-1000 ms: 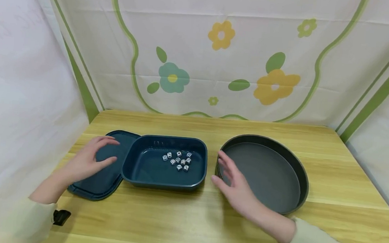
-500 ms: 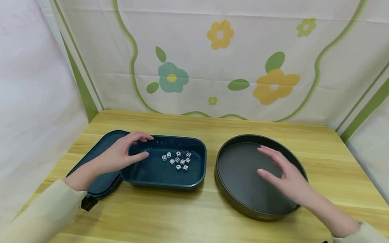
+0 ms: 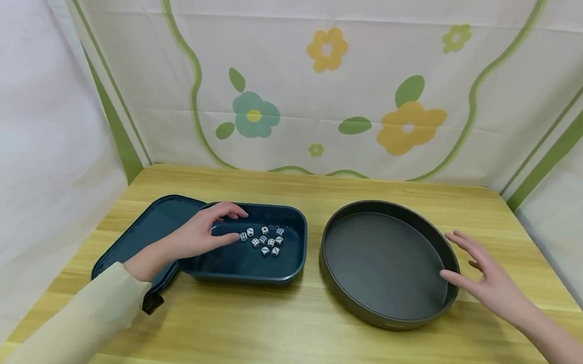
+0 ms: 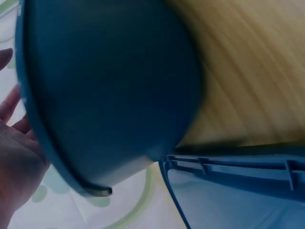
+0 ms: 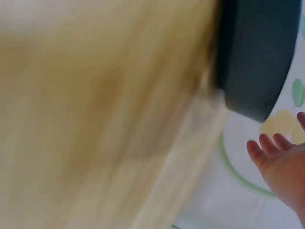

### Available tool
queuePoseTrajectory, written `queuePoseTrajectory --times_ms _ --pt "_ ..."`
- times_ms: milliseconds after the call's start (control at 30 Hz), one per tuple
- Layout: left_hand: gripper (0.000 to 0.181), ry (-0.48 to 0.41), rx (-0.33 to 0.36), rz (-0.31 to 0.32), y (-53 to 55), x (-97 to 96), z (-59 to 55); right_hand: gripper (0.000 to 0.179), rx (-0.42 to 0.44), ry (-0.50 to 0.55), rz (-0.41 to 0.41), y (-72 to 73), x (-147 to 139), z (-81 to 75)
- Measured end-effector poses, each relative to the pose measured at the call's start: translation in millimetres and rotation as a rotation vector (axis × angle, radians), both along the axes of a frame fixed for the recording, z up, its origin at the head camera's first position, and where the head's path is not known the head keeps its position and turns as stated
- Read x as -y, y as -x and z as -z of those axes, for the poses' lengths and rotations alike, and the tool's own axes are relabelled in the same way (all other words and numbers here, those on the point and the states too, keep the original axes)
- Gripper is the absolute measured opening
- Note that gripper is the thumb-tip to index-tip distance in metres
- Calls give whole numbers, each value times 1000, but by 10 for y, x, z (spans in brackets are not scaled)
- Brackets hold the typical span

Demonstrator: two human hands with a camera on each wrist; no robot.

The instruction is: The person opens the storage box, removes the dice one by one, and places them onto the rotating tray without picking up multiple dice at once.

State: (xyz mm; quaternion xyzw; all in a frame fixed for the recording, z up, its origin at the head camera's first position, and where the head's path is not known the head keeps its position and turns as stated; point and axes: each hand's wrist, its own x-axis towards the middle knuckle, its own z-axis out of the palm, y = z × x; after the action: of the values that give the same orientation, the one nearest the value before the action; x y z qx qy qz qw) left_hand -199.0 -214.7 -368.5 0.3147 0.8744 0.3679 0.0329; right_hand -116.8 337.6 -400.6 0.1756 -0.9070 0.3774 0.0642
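Observation:
My left hand hovers over the left part of a dark blue rectangular container, thumb and fingers spread apart with nothing between them. Several white dice lie in that container, just right of my thumb tip. Its side wall fills much of the left wrist view. My right hand is at the right rim of a round dark grey pan, fingers loosely extended and holding nothing. In the right wrist view the pan's outer side shows above my fingertips.
A dark blue lid lies left of the container, partly behind my left forearm. Everything stands on a wooden table. A white cloth with printed flowers hangs behind the table.
My left hand has moved right from above the lid to above the container. The right hand has moved right across the pan, from its left rim to its right rim.

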Motion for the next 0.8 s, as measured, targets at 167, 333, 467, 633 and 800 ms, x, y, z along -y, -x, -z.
queuePoseTrajectory --times_ms 167,333,467,633,800 --pt "40 23 9 33 40 -29 61 76 51 27 -13 -56 -123 121" --pt "41 51 26 87 81 -98 96 74 104 82 -45 -95 -194 223" --pt "43 85 44 152 124 -164 129 72 120 131 -96 -90 -228 289" --pt "42 128 86 210 196 -225 181 69 153 150 -122 -72 -244 308" --pt "40 168 142 234 260 -268 250 69 177 165 -134 -51 -242 305"
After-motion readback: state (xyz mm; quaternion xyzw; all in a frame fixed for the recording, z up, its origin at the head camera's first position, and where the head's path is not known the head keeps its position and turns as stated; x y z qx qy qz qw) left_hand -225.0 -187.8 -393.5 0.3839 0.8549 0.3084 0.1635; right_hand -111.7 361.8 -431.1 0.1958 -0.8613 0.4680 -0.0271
